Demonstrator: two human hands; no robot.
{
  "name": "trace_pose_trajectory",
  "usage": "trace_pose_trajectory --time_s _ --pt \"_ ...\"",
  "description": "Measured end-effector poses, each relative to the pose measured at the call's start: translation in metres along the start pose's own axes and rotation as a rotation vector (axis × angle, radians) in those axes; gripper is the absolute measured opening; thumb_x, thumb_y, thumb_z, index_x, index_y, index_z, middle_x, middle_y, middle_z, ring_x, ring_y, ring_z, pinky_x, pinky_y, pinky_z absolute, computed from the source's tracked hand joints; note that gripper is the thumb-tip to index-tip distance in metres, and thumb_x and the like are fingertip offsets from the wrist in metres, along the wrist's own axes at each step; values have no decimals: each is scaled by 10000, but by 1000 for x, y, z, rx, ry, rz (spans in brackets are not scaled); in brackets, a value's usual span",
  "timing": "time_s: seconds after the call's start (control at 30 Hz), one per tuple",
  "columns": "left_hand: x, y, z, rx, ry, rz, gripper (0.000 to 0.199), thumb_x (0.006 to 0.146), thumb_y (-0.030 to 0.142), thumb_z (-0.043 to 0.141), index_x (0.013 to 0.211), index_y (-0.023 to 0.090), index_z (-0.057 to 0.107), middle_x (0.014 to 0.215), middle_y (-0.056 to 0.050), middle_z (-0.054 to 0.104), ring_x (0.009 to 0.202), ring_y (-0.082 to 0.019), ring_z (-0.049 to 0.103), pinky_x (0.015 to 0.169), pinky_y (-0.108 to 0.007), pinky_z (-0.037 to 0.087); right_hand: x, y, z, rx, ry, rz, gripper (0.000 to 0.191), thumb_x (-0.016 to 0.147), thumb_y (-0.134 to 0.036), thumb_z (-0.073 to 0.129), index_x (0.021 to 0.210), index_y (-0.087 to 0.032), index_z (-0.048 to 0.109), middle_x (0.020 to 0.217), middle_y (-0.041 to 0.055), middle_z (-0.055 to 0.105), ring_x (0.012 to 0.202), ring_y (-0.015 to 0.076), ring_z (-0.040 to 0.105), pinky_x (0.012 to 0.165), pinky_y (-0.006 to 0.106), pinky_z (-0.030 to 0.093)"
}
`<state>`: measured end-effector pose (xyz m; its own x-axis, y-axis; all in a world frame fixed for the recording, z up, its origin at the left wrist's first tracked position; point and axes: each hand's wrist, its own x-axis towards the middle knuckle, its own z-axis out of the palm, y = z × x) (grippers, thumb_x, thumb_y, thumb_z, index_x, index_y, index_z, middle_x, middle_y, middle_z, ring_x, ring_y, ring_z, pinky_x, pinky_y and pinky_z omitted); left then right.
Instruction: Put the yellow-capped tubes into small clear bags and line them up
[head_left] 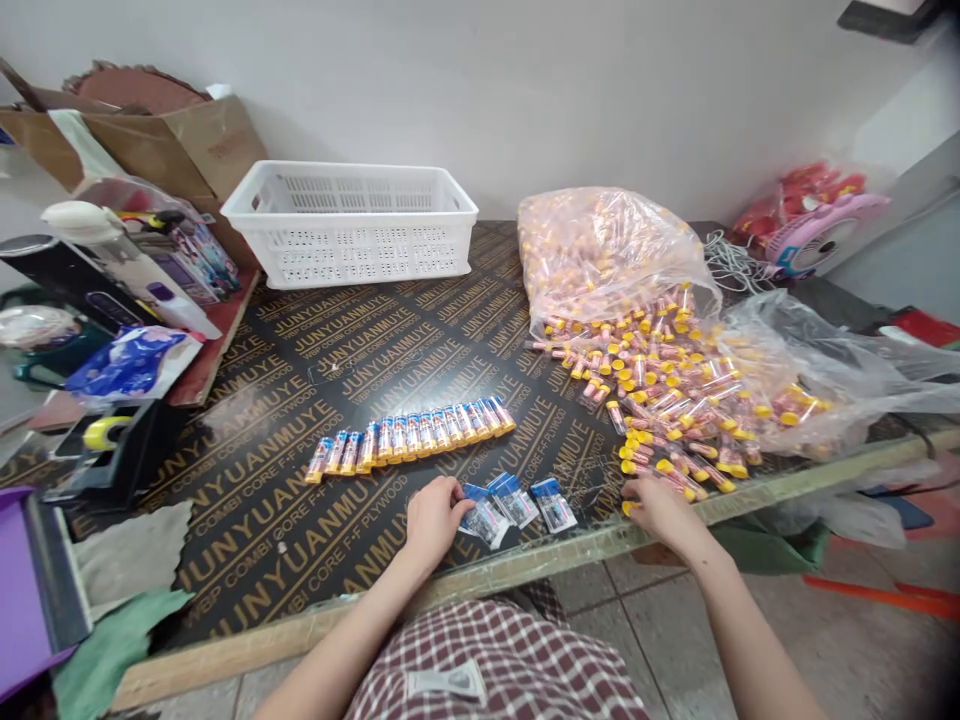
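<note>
My left hand [433,512] rests near the table's front edge, its thumb and fingers closed at the edge of a small clear packet with a blue top [486,516]. Two similar packets [514,500] lie just right of it. Beyond this hand stretches a slanting row of tubes in blue, white and yellow wrappers [420,435]. At the right, my right hand [660,510] has its fingers curled round a small yellow-capped tube [628,508], largely hidden by the fingers. It is at the near edge of a heap of pink tubes with yellow caps [667,390].
A white plastic basket [367,250] stands against the wall. The heap spills from a large clear bag [600,230]. At left are a cardboard box [202,145], a tape dispenser [112,450] and a purple tray [30,590]. A pink fan [825,235] sits at the back right.
</note>
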<state>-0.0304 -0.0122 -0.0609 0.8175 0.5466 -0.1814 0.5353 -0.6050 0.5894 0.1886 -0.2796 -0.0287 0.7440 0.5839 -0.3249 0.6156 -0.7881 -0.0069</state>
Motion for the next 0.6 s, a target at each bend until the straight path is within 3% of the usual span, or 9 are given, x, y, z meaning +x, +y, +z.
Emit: trace_pose_trajectory --time_s 0.27,0.4,0.5,0.6 --pt "1 -2 -3 22 -14 55 85 798 233 582 724 209 614 759 -9 665 728 -166 590 634 -251 320 6 -8 -1 -33 -27 2 176 640 -60 506 720 -154 630 735 81 667 750 210 626 584 247 303" --pt "-1 -2 -2 -73 62 93 56 745 185 609 694 198 591 710 -2 629 703 -150 573 635 -241 342 10 -13 0 -50 15 52 127 693 -91 508 638 -148 607 682 103 651 688 213 624 546 254 285" --pt "-1 -1 -4 -350 81 46 92 709 181 613 644 182 549 636 12 591 627 -130 556 609 -232 378 12 -15 -4 -41 64 84 125 688 -79 526 611 -142 601 655 117 646 669 227 627 532 260 298" --pt "1 -1 -11 -835 33 -107 157 684 228 634 654 185 486 525 50 543 511 -111 541 556 -229 429 13 -18 -16 -8 118 82 142 699 -66 519 634 -152 612 641 99 655 659 214 629 549 262 355"
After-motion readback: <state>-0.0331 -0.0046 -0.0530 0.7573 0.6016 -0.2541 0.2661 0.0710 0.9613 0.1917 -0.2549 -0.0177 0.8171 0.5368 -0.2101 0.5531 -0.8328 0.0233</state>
